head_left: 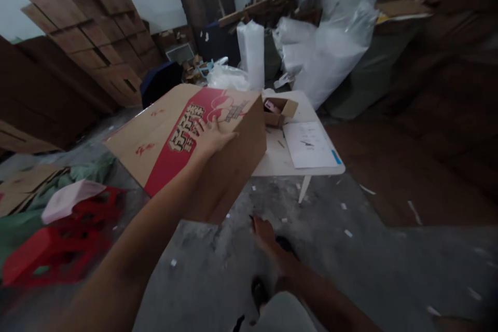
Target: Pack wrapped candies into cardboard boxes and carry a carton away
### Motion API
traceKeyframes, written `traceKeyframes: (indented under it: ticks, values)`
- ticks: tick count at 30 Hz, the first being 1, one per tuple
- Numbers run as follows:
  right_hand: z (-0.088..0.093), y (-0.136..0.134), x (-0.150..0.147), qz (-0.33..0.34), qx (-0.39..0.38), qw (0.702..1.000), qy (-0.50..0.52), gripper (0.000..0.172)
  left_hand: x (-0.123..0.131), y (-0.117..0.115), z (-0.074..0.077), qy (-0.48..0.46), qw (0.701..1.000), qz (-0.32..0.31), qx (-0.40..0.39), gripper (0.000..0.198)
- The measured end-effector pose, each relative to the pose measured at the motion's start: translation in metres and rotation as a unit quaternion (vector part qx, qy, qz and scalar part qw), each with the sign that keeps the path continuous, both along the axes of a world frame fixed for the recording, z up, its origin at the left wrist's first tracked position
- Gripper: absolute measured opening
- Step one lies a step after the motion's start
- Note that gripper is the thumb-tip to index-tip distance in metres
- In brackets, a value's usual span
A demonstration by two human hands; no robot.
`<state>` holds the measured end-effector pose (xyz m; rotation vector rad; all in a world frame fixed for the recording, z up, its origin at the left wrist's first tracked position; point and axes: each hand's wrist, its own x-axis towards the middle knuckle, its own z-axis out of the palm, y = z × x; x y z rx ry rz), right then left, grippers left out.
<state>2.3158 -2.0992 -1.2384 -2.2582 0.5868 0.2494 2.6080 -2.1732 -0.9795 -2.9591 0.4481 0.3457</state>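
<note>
Flattened cartons (97, 36) lean in stacks against the far wall; clear plastic bags (322, 46) heap behind a low white table (280, 161). Tilted over the table's near edge sits the carton I'm working, a brown box with a red printed panel (187, 129). My left hand (212, 137) lies flat on its top face, fingers spread, pressing rather than gripping. My right hand (266, 236) hangs low and empty over the concrete floor, fingers loose. Step in hand, as I judge it: steadying the box. Next move likely calls for the right hand on its far side. A small open box (280, 110) and a paper sheet (309, 144) lie on the table; red stools (58, 238) at left.
</note>
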Motion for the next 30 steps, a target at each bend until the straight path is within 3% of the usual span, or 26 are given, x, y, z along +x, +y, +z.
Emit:
traceKeyframes:
  ticks: [5, 7, 9, 13, 16, 17, 19, 21, 26, 28, 30]
  values:
    - [-0.042, -0.186, 0.087, -0.127, -0.080, 0.989, -0.004, 0.033, 0.006, -0.009, 0.002, -0.020, 1.000, -0.013, 0.018, 0.116]
    - [-0.057, -0.240, 0.124, -0.154, -0.083, 0.985, -0.009, 0.031, 0.009, -0.013, 0.001, -0.026, 0.999, -0.009, 0.032, 0.112]
    - [-0.068, -0.270, 0.160, -0.150, -0.061, 0.986, -0.032, 0.034, 0.012, -0.019, -0.001, -0.027, 0.999, -0.007, 0.045, 0.106]
    - [-0.071, -0.275, 0.225, -0.115, 0.045, 0.979, -0.163, 0.045, 0.019, -0.032, -0.004, -0.027, 0.997, -0.004, 0.077, 0.095]
    - [-0.068, -0.265, 0.253, -0.185, 0.202, 0.915, -0.296, 0.044, 0.023, -0.040, -0.005, -0.022, 0.995, 0.007, 0.098, 0.091]
    - [-0.069, -0.264, 0.258, -0.216, 0.243, 0.893, -0.311, 0.043, 0.024, -0.042, -0.005, -0.020, 0.995, 0.009, 0.101, 0.091]
    - [-0.072, -0.272, 0.263, -0.247, 0.289, 0.876, -0.297, 0.044, 0.027, -0.043, -0.006, -0.018, 0.994, 0.013, 0.106, 0.090]
    - [-0.075, -0.287, 0.267, -0.225, 0.320, 0.878, -0.274, 0.047, 0.029, -0.044, -0.007, -0.019, 0.993, 0.015, 0.112, 0.090]
    - [-0.072, -0.317, 0.277, -0.087, 0.380, 0.890, -0.235, 0.058, 0.034, -0.048, -0.007, 0.004, 0.992, 0.013, 0.122, 0.092]
    - [-0.069, -0.318, 0.278, -0.092, 0.374, 0.901, -0.201, 0.063, 0.034, -0.049, -0.007, 0.009, 0.993, 0.013, 0.120, 0.093]
    - [-0.065, -0.316, 0.276, -0.103, 0.313, 0.928, -0.173, 0.071, 0.034, -0.050, -0.007, 0.001, 0.993, 0.010, 0.117, 0.093]
